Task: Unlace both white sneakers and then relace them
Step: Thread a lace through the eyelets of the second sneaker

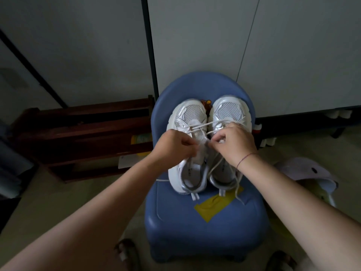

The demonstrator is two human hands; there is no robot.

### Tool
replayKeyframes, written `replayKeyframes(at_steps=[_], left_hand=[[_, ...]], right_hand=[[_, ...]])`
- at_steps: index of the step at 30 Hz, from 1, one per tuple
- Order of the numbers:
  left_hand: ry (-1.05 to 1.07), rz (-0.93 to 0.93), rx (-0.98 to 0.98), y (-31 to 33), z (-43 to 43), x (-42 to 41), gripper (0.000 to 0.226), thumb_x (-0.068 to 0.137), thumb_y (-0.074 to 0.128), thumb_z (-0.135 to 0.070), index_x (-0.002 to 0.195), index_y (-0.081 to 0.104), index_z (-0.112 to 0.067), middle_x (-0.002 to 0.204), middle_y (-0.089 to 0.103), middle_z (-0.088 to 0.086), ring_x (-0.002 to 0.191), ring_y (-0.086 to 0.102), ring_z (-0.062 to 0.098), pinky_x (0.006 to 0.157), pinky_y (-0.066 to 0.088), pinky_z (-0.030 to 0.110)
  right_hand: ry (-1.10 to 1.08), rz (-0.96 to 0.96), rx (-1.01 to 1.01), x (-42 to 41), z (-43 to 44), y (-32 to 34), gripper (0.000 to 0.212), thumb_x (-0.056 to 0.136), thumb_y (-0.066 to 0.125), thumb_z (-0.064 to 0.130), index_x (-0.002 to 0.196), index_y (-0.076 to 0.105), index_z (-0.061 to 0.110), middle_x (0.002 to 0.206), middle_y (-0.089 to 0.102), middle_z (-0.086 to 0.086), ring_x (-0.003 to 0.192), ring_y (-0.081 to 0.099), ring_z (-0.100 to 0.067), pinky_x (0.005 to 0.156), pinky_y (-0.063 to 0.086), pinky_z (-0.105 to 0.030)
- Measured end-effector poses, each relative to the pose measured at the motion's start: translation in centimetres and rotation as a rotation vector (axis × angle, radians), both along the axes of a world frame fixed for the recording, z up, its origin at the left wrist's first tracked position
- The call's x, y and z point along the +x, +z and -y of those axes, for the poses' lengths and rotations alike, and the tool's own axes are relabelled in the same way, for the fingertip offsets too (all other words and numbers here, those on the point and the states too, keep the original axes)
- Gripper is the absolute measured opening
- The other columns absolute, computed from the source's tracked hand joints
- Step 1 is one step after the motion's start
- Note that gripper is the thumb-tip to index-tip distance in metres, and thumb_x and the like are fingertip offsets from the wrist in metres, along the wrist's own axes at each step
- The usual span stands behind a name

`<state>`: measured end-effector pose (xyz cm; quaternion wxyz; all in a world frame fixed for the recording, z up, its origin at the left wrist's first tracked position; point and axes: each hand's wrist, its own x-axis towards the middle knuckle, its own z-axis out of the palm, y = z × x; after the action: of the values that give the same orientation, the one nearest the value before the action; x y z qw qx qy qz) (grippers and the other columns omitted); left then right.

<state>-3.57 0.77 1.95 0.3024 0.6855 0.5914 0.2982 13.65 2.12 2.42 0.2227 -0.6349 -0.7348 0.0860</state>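
Blue chair (195, 241) bears sneakers (192, 112), laces (197, 126); yellow tape (214, 207), wooden rack (84, 137) nearby.

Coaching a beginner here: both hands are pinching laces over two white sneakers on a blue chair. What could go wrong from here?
A taut lace runs from the left sneaker across the right sneaker; pulling may drag either. Loose lace ends trail by the heels and could tangle. Both sneakers merely rest on the blue chair and might slide off.

head — wide-angle | faces forward and down | near above sneakers (192, 112), blue chair (205, 231)
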Motion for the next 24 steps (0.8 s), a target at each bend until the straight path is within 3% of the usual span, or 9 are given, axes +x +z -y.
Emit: replayKeyframes(at_steps=[3, 6, 8, 11, 16, 19, 24], left_hand=[[-0.230, -0.149, -0.228, 0.3, 1.8, -1.6, 0.006, 0.083, 0.072, -0.011, 0.080, 0.077, -0.011, 0.052, 0.062, -0.013, 0.048, 0.053, -0.006, 0.055, 0.045, 0.012], [-0.477, -0.328, -0.476, 0.3, 3.3, -2.3, 0.014, 0.090, 0.063, -0.012, 0.080, 0.073, -0.010, 0.066, 0.068, -0.007, 0.053, 0.057, -0.005, 0.061, 0.047, 0.011], [-0.522, -0.381, -0.539, 0.0, 3.5, -2.4, 0.018, 0.092, 0.062, -0.017, 0.078, 0.072, -0.013, 0.070, 0.068, -0.007, 0.055, 0.058, -0.004, 0.066, 0.049, 0.014], [-0.411, -0.301, -0.463, 0.2, 2.9, -2.2, 0.018, 0.090, 0.066, -0.022, 0.080, 0.075, -0.011, 0.064, 0.067, -0.007, 0.052, 0.056, -0.001, 0.059, 0.047, 0.013], [-0.026, -0.040, -0.095, 0.3, 0.9, -0.3, 0.017, 0.090, 0.067, -0.031, 0.081, 0.067, -0.018, 0.051, 0.058, -0.006, 0.038, 0.043, 0.001, 0.043, 0.034, 0.012], [0.062, 0.172, -0.148, -0.2, -0.2, 1.2, 0.008, 0.094, 0.063, -0.025, 0.093, 0.065, -0.017, 0.044, 0.055, -0.006, 0.035, 0.040, 0.004, 0.042, 0.036, 0.014], [0.104, 0.201, -0.219, -0.9, -1.9, 2.5, 0.010, 0.093, 0.063, -0.019, 0.085, 0.069, -0.021, 0.040, 0.057, -0.008, 0.030, 0.042, -0.001, 0.039, 0.036, 0.012]], right_hand=[[0.001, -0.018, -0.028, -0.1, 0.0, 0.1, 0.014, 0.078, 0.073, 0.036, 0.071, 0.074, 0.024, 0.062, 0.044, 0.011, 0.085, 0.059, -0.020, 0.072, 0.040, -0.027], [0.017, -0.060, -0.051, 0.0, 0.0, 0.1, 0.013, 0.078, 0.074, 0.034, 0.069, 0.072, 0.024, 0.070, 0.057, 0.006, 0.083, 0.060, -0.020, 0.073, 0.043, -0.027], [0.021, -0.076, -0.057, 0.0, -0.1, 0.0, 0.014, 0.077, 0.074, 0.033, 0.067, 0.070, 0.025, 0.071, 0.060, 0.005, 0.081, 0.060, -0.019, 0.075, 0.045, -0.029], [0.020, -0.099, -0.056, 0.0, -0.1, -0.2, 0.013, 0.077, 0.074, 0.034, 0.069, 0.071, 0.023, 0.062, 0.050, 0.012, 0.076, 0.055, -0.015, 0.075, 0.043, -0.028], [0.029, -0.103, -0.045, 0.1, -0.2, -0.4, 0.014, 0.079, 0.072, 0.034, 0.072, 0.074, 0.022, 0.062, 0.052, 0.012, 0.071, 0.052, -0.013, 0.073, 0.040, -0.027], [0.044, -0.099, -0.045, 0.2, -0.4, -0.6, 0.015, 0.080, 0.071, 0.034, 0.070, 0.074, 0.022, 0.057, 0.051, 0.012, 0.068, 0.052, -0.014, 0.069, 0.036, -0.026], [0.043, -0.105, -0.034, 0.2, -0.4, -0.7, 0.013, 0.079, 0.072, 0.033, 0.072, 0.073, 0.023, 0.065, 0.055, 0.009, 0.073, 0.054, -0.014, 0.068, 0.039, -0.026]])
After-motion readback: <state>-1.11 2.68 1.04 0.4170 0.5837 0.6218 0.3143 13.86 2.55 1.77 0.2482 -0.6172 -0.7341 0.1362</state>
